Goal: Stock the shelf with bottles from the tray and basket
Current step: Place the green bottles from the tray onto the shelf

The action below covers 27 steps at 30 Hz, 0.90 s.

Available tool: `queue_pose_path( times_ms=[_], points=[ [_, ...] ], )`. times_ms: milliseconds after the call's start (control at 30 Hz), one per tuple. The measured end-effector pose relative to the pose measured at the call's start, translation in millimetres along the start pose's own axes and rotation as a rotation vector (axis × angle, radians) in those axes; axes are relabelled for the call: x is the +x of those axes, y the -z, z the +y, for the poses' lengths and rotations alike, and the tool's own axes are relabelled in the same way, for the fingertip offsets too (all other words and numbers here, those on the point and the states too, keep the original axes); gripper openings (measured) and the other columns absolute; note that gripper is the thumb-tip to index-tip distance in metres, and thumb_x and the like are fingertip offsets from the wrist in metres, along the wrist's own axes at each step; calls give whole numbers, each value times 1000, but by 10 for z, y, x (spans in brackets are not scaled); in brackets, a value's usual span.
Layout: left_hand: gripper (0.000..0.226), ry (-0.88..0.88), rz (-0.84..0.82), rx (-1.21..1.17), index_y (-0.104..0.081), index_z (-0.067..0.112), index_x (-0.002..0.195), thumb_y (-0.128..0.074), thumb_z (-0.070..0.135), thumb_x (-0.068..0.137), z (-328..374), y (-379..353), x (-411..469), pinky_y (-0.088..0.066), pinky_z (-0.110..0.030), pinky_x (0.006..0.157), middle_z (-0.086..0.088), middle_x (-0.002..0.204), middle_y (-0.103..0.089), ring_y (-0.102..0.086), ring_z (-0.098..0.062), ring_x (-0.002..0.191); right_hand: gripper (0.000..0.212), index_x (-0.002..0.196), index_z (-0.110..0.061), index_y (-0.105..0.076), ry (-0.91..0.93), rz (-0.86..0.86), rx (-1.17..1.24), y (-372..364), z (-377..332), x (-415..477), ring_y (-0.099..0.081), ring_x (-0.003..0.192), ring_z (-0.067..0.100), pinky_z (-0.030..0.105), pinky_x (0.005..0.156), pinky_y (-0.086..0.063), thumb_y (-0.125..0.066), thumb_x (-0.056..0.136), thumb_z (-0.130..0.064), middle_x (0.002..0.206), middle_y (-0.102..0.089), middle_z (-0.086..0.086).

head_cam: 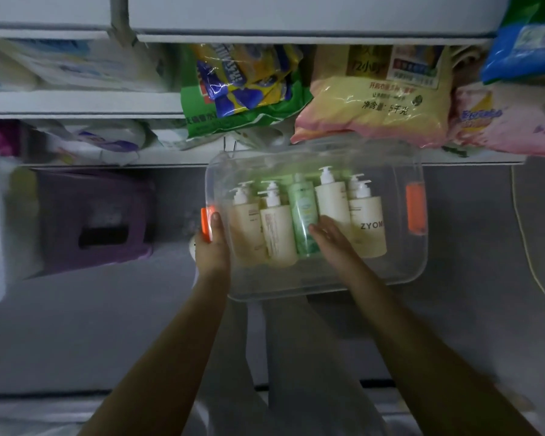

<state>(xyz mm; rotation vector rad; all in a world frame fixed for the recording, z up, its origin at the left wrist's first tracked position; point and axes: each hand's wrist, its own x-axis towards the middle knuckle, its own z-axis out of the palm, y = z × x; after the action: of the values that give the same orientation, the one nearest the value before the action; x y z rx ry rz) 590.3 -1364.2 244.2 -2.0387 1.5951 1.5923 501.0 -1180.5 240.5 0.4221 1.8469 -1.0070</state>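
the left hand grips the left rim of the clear tray at its orange handle, thumb hooked inside the wall, most likely to steady the tray while the other hand works. the right hand reaches inside, fingers laid fairly straight across the green bottle and the cream bottle beside it, not closed round either. the pump bottles seem to lie packed side by side, nozzles toward the shelf, whose bulky bags overhang the tray's far edge.
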Motion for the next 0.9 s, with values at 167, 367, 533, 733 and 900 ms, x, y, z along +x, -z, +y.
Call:
queue_pose_path(
  times_ms=[167, 367, 533, 733, 900],
  points=[
    [37, -39, 24, -17, -53, 20, 105, -47, 55, 94, -64, -41, 81, -46, -33, 79, 2, 87, -57, -57, -15, 80, 60, 147, -32, -37, -10, -59, -5, 5, 71, 275, -50, 128, 16, 39, 107, -41, -53, 93, -50, 148, -46, -5],
    [47, -32, 36, -26, -54, 15, 102, -48, 60, 91, -109, -52, 130, -47, -38, 78, -1, 83, -54, -55, -22, 82, 41, 138, -18, -51, -5, 22, -96, -13, 3, 432, -59, 114, 21, 44, 100, -49, -54, 98, -26, 133, -60, 2],
    [48, -42, 36, -32, -55, 13, 108, -47, 58, 93, -89, -49, 100, -47, -38, 80, -5, 92, -58, -55, -21, 85, 41, 130, -12, -60, -10, 46, -106, 11, 29, 501, -65, 104, 20, 39, 94, -53, -64, 92, -26, 123, -66, 4],
    [48, -57, 32, -21, -55, 11, 118, -46, 53, 95, -59, -53, 72, -41, -31, 79, -4, 101, -58, -55, -20, 92, 41, 116, -6, -67, -118, -51, 219, 160, 19, 575, -71, 95, 20, 35, 91, -55, -79, 79, -20, 107, -73, 6],
    [54, -50, 62, 2, -54, 10, 124, -44, 55, 96, -52, -64, 60, -38, -30, 83, -2, 103, -54, -51, -18, 94, 44, 121, -3, -63, -81, -84, 211, 92, 3, 565, -71, 96, 22, 45, 91, -56, -74, 84, -25, 106, -73, 6]
  ],
)
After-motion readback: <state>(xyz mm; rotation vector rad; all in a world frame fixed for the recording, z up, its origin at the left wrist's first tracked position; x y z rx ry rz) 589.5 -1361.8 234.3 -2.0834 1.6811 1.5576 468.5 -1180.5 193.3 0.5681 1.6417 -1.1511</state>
